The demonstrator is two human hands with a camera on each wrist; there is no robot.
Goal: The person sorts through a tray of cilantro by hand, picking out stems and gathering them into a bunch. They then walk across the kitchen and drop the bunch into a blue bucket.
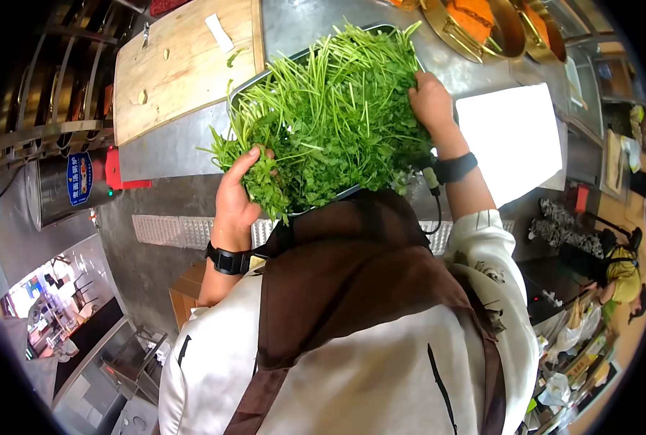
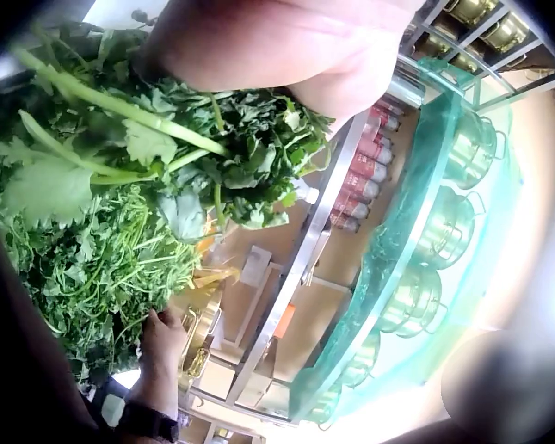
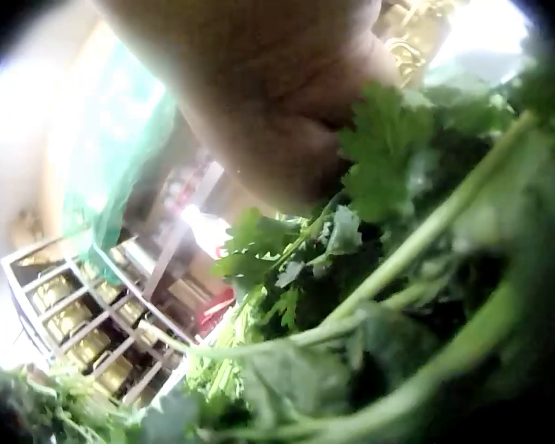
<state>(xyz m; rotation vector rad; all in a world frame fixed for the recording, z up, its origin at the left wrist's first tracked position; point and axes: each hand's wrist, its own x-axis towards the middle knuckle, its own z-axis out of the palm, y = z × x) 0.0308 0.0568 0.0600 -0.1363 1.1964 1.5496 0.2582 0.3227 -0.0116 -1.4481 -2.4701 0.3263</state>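
Observation:
A metal tray (image 1: 348, 193) heaped with long-stemmed cilantro (image 1: 337, 109) is held between both hands in front of the body. My left hand (image 1: 237, 194) grips its near left side, thumb up against the leaves and the other fingers mostly hidden. At the opposite side, my right hand (image 1: 431, 107) holds the rim with curled fingers. Stems point mostly away, while leaves spill over the near edge. In the left wrist view, the left palm (image 2: 287, 42) hangs over the cilantro (image 2: 102, 259). Leaves fill much of the right wrist view beneath the right hand (image 3: 259, 102).
A wooden cutting board (image 1: 185, 69) with small scraps lies at left on the steel table (image 1: 171, 156). Brass pans (image 1: 507, 32) holding orange pieces stand at the far right, near a white sheet (image 1: 511, 141). Another person (image 1: 620, 279) is at right.

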